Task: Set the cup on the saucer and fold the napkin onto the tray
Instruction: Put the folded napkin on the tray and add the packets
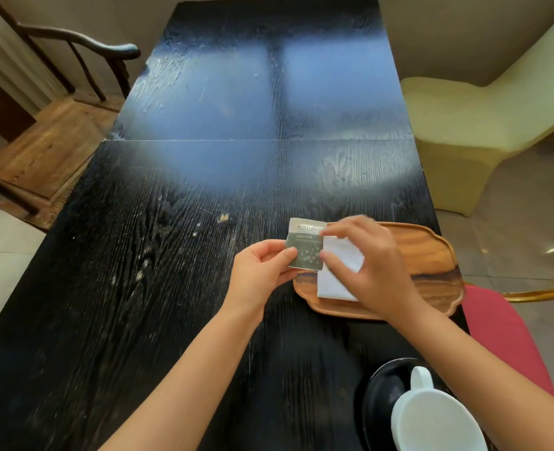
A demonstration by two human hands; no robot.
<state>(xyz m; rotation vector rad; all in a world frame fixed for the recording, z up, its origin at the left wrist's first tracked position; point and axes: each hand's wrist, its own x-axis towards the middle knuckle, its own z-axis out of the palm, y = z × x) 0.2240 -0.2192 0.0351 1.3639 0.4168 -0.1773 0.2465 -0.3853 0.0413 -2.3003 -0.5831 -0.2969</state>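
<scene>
Pinching a grey packet (304, 245) with left hand (262, 271) fingers; right hand (366, 265) fingers clamp white napkin (337, 275) over wooden tray (431, 255). Cup (438, 418) sits on saucer (379, 395).

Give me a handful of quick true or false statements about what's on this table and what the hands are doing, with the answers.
1. The white cup sits on the dark saucer. True.
2. The left hand holds a printed packet. True.
3. The wooden tray is at the table's left edge. False: it is at the right edge.
4. The right hand rests on the cup. False: it holds the white napkin over the tray.
</scene>
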